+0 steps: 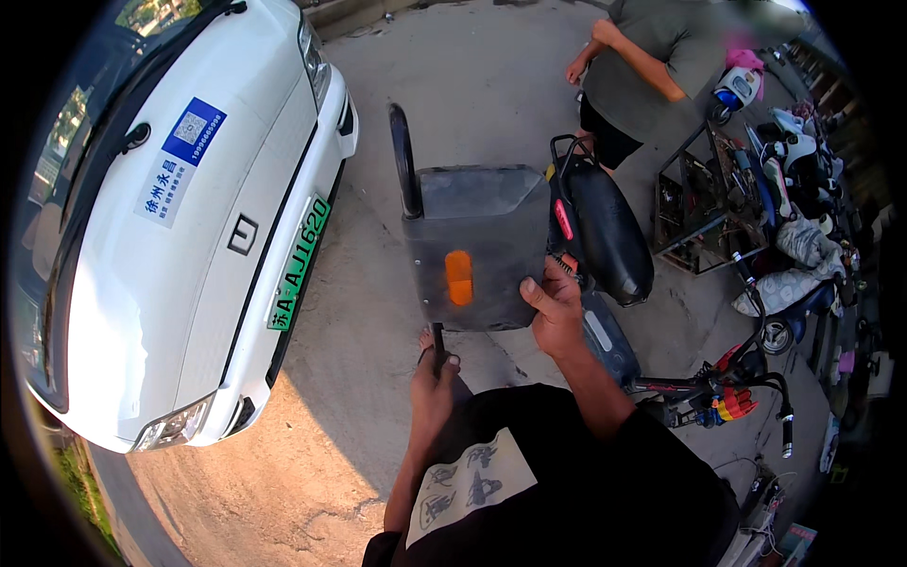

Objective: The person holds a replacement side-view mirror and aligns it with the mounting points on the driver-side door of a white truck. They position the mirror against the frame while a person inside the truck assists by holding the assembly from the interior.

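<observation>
A dark grey, boxy plastic panel (496,246) with an orange reflector (458,278) is held up in front of me. A black curved bar (404,161) rises from its far left corner. My left hand (434,383) is closed round a black bar end (437,340) at the panel's near left corner. My right hand (555,307) grips the panel's right edge, thumb on top and fingers hidden beneath. Just beyond that hand stands an electric scooter with a black seat (612,230), a grey footboard (609,340) and handlebars (746,387).
A white van (198,265) is parked at my left. Another person in a dark shirt (652,71) stands at the far right, beside the scooter. Farther right are a metal frame cart (699,203) holding loose parts and several parked scooters (794,151). Concrete ground (350,397) lies below.
</observation>
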Demonstrator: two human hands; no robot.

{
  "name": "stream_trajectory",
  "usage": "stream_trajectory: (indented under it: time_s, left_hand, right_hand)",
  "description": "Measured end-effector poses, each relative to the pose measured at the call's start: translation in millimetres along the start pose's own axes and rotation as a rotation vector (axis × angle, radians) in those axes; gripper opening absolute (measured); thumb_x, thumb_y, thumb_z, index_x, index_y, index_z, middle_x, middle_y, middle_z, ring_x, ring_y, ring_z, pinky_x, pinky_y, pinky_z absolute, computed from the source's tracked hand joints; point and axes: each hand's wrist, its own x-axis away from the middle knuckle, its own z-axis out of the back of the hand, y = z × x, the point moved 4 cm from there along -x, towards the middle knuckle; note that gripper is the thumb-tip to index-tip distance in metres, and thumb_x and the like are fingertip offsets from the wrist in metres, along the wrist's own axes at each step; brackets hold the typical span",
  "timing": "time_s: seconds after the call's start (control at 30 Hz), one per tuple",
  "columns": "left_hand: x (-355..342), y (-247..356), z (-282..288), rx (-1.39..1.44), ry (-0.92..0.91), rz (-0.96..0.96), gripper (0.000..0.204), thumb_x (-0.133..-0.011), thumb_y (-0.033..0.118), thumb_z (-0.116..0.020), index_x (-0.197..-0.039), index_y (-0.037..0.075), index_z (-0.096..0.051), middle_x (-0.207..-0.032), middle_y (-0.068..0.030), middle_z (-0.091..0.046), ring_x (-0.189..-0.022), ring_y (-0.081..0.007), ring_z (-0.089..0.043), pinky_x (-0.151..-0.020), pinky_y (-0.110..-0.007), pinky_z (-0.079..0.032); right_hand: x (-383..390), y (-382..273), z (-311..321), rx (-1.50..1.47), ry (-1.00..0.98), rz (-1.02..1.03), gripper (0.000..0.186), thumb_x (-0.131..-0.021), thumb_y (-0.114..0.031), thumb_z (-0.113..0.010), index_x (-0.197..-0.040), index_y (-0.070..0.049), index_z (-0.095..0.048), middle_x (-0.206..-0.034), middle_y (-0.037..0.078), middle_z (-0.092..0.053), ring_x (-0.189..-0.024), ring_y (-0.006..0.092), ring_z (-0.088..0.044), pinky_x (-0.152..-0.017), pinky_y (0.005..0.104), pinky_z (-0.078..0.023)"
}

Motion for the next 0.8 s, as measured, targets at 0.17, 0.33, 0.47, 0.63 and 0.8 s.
stream_trajectory:
  time_s: [0.17,0.33,0.47,0.63,0.8]
  left_hand:
    - [-104,64,24,-0.278,-0.066,-0.117,0.038,-0.1,0.034,-0.063,-0.086,-0.001,-0.054,-0.068,-0.0213,-0.06,-0.07,-0.0458,-0.059,-0.064,-0.053,-0.043]
    - [-190,106,39,-0.419,-0.285,-0.396,0.039,-0.099,0.032,-0.065,-0.085,-0.002,-0.053,-0.067,-0.0235,-0.057,-0.062,-0.0443,-0.056,-0.057,-0.05,-0.041]
    - [-243,120,40,-0.398,-0.393,-0.405,0.039,-0.098,0.033,-0.067,-0.086,-0.002,-0.056,-0.06,-0.0172,-0.054,-0.054,-0.0339,-0.053,-0.054,-0.044,-0.041]
    - [-339,155,45,-0.116,-0.406,-0.319,0.031,-0.099,0.027,-0.069,-0.089,-0.001,-0.06,-0.063,-0.0065,-0.053,-0.061,-0.0109,-0.045,-0.054,-0.032,-0.039]
    - [-456,189,59,-0.282,-0.358,-0.337,0.029,-0.098,0.026,-0.07,-0.091,-0.002,-0.062,-0.066,-0.0094,-0.058,-0.061,-0.0152,-0.053,-0.056,-0.032,-0.041]
  right_hand:
    - [-63,-14,2,-0.042,0.297,0.292,0.037,-0.097,-0.014,-0.068,-0.128,0.005,-0.06,-0.125,0.009,-0.068,-0.114,0.0156,-0.061,-0.105,0.0303,-0.041]
    - [-96,-20,-4,0.03,0.437,0.404,0.042,-0.101,-0.02,-0.064,-0.135,0.003,-0.055,-0.134,0.011,-0.063,-0.123,0.0216,-0.059,-0.109,0.0358,-0.042]
    - [-143,-25,0,0.063,0.533,0.357,0.038,-0.1,-0.02,-0.065,-0.13,0.002,-0.058,-0.13,0.011,-0.065,-0.12,0.0214,-0.061,-0.108,0.0359,-0.043]
    - [-240,-51,-7,0.189,0.529,0.36,0.031,-0.097,-0.014,-0.068,-0.124,0.001,-0.062,-0.123,0.011,-0.068,-0.116,0.0204,-0.063,-0.107,0.0366,-0.044]
    - [-357,-30,-6,0.104,0.375,0.365,0.031,-0.097,-0.011,-0.068,-0.125,0.001,-0.062,-0.123,0.012,-0.069,-0.115,0.0204,-0.064,-0.106,0.038,-0.046]
